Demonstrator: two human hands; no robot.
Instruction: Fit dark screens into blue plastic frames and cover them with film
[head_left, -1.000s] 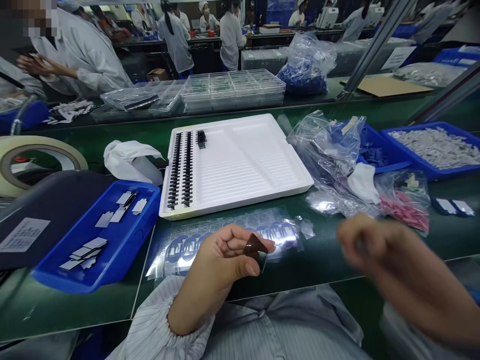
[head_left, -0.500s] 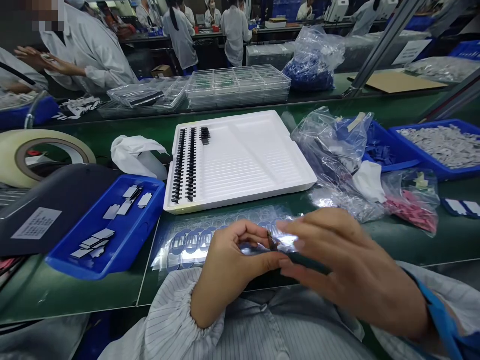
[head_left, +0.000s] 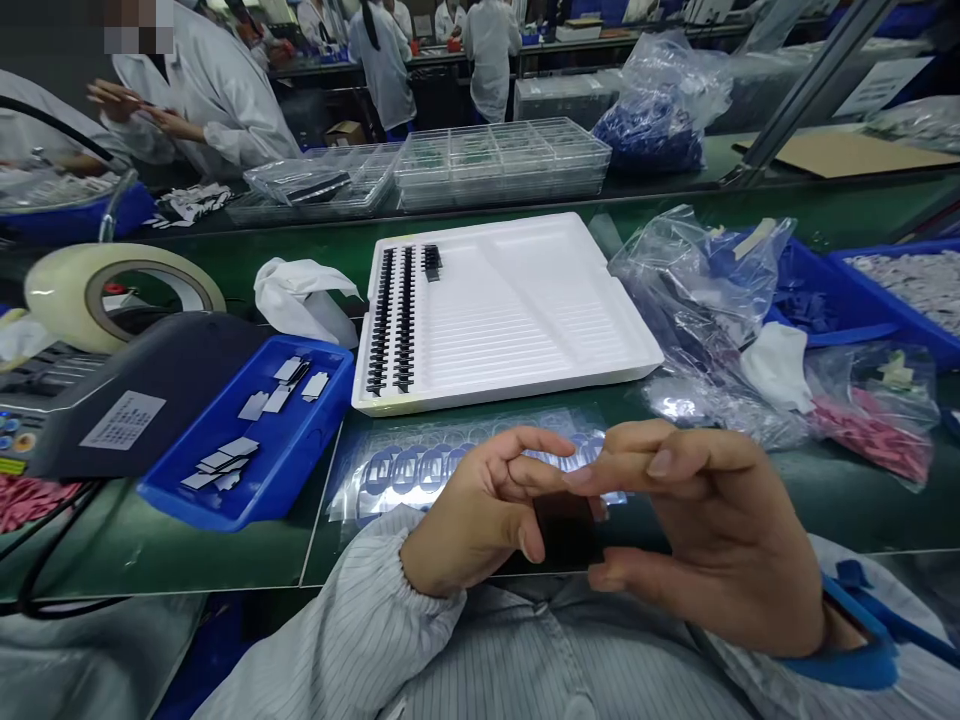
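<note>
A small dark, flat, square piece (head_left: pixel 566 530) is held in front of my chest between both hands. My left hand (head_left: pixel 480 510) grips its left side, with the thumb in front and the fingers curled behind. Around its right side is my right hand (head_left: pixel 720 530), fingertips at the top edge and thumb at the lower right corner. Just beyond the hands lies a clear sheet of round blue-edged stickers (head_left: pixel 405 470). A white foam tray (head_left: pixel 517 310) stands behind it, with rows of small black parts (head_left: pixel 405 320) in its left slots.
A blue bin (head_left: pixel 247 430) with white-and-black pieces stands left, beside a dark tape dispenser (head_left: pixel 180 370) and a large tape roll (head_left: pixel 67 300). Plastic bags (head_left: pixel 675 290), one with pink pieces (head_left: pixel 870 430), lie right. Clear divided trays (head_left: pixel 502 165) are stacked behind. Co-workers (head_left: pixel 225 90) stand across.
My right hand has closed in on the dark piece. The piece has turned from nearly edge-on to showing its flat face. The view has shifted slightly left.
</note>
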